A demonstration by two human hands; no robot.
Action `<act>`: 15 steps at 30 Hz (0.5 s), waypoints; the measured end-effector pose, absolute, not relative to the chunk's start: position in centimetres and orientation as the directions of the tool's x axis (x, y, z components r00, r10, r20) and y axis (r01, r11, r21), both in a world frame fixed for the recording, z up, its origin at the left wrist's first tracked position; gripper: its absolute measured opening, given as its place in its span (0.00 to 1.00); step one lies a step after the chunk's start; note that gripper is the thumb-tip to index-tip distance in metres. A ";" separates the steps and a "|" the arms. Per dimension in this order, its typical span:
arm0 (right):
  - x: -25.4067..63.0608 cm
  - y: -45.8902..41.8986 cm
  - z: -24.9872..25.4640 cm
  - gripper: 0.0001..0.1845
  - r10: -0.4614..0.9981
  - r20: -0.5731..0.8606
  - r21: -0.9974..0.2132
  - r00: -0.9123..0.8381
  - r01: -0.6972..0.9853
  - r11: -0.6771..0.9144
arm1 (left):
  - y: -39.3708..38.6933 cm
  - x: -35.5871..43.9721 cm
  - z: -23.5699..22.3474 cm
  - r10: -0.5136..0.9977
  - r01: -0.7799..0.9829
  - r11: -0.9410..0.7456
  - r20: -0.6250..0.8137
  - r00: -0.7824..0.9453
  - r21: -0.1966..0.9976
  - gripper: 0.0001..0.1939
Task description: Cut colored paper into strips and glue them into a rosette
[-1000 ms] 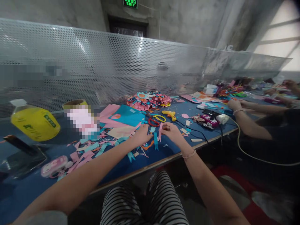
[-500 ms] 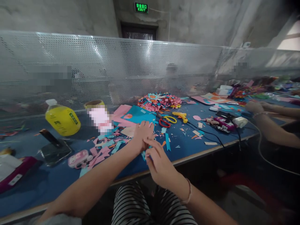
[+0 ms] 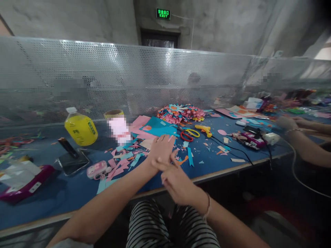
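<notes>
My left hand (image 3: 161, 150) lies palm down over paper scraps, its fingers stretched out and nothing visible in it. Across its wrist rests my right hand (image 3: 177, 182), with one or two fingers extended and touching the skin while the others curl under. I see nothing held in the right hand. Just beyond my left fingertips lie blue paper sheets (image 3: 161, 126) and pink paper (image 3: 139, 121). Scissors with red and yellow handles (image 3: 190, 133) lie to the right, beside a yellow glue gun (image 3: 204, 130). A blue paper strip (image 3: 190, 157) is near my right hand.
A pile of colourful paper pieces (image 3: 178, 113) sits by the perforated metal screen (image 3: 144, 69). Leftward stand a bottle of yellow liquid (image 3: 80, 129), a tape roll (image 3: 113, 113), a phone stand (image 3: 72, 160), a pink case (image 3: 97, 169) and a purple tissue box (image 3: 31, 186). Another person's arms (image 3: 305, 137) are at right.
The view has shifted slightly, so the table's things sit further right. My right hand's fingers have moved leftward across my left wrist, and my left hand lies flatter.
</notes>
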State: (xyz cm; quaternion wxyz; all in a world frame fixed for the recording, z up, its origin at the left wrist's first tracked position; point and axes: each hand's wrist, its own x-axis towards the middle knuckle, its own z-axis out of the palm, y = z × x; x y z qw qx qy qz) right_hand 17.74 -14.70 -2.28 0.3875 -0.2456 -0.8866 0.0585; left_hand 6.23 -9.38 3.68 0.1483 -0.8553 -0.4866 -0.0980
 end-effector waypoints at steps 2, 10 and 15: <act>18.3 -13.7 -2.3 0.08 0.563 0.658 -0.349 -0.500 0.460 0.816 | -9.6 6.0 3.4 0.811 0.856 -0.497 0.278 0.516 -0.141 0.22; 15.3 -17.2 -3.3 0.07 0.467 0.661 -0.320 -0.587 0.343 0.883 | -8.9 6.0 2.2 0.795 0.879 -0.461 0.382 0.471 -0.123 0.26; 17.4 -13.7 -2.8 0.12 0.566 0.713 -0.375 -0.413 0.458 0.806 | -9.5 6.3 3.1 0.795 0.866 -0.483 0.347 0.496 -0.132 0.26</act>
